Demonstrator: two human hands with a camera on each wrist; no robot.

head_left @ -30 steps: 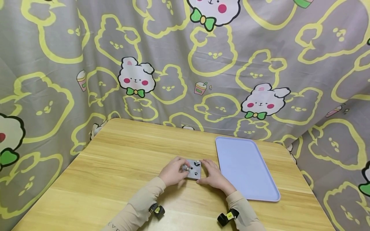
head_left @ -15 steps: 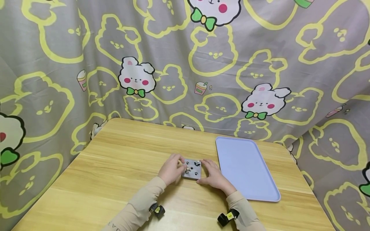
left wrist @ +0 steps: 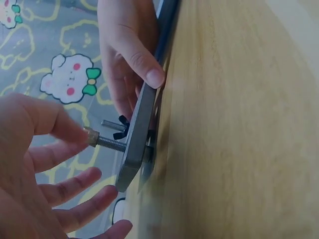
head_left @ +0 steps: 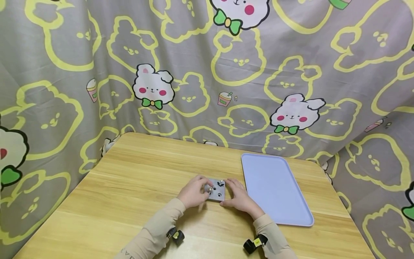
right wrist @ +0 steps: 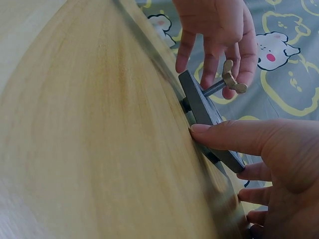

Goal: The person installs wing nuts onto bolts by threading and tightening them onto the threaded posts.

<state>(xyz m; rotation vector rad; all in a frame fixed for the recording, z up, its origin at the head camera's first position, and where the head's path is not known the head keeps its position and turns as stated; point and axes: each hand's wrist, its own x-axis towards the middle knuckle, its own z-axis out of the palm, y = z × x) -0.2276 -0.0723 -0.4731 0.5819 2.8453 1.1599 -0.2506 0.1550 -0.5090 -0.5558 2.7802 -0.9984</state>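
A grey metal plate (head_left: 214, 196) with several holes lies on the table in front of me. Near its left side a threaded bolt (left wrist: 112, 144) sticks up, carrying a brass wing nut (right wrist: 230, 78) at its top end. My left hand (head_left: 193, 192) pinches this nut between thumb and index finger, the other fingers spread apart in the left wrist view. A black wing nut (left wrist: 121, 128) sits low on a second bolt at the far right corner. My right hand (head_left: 240, 197) grips the plate's right side, thumb on the near edge (right wrist: 202, 128).
A pale purple tray (head_left: 275, 187) lies to the right, just beyond my right hand. The wooden table (head_left: 136, 180) runs back to a grey curtain (head_left: 194, 54) with cartoon prints. Bolt heads (right wrist: 186, 105) under the plate lift it off the tabletop.
Half a second ago the left fingers were spread off the brass wing nut; now they have closed on it again. The right hand and plate have stayed in place.
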